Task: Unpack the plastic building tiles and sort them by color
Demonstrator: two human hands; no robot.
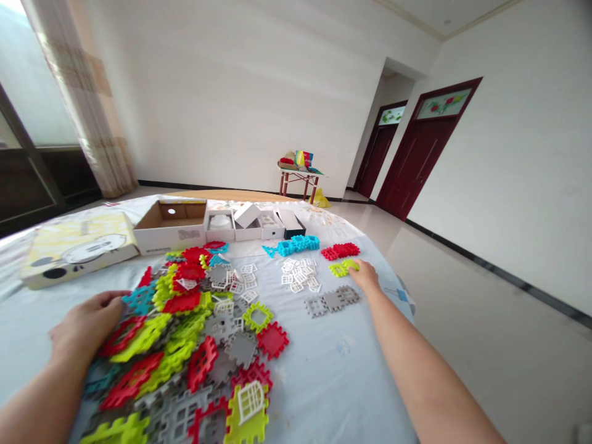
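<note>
The person's right hand (pixel 365 275) stretches out toward two o'clock across the pale blue tablecloth (pixel 324 364), its fingertips resting on a small cluster of lime-green tiles (pixel 341 268); the fingers lie close together over the outermost piece, though whether they actually pinch it cannot be told. Just beyond, at one o'clock, sit a row of red tiles (pixel 341 250) and, to its left, a row of blue tiles (pixel 295 245). Beside the green cluster, toward twelve o'clock, lies a scatter of small white window pieces (pixel 300 275), and directly below these a short line of grey tiles (pixel 333 301).

The left hand (pixel 87 325) lies at nine o'clock, palm down, fingers loosely spread and flat on the edge of a large mixed heap of interlocking tiles (pixel 185 345) in red, green, grey and blue; it grips nothing.

At eleven o'clock an open cardboard box (pixel 171 227) stands beside several small white boxes (pixel 252 223), with a yellow illustrated box (pixel 76 246) further left.
</note>
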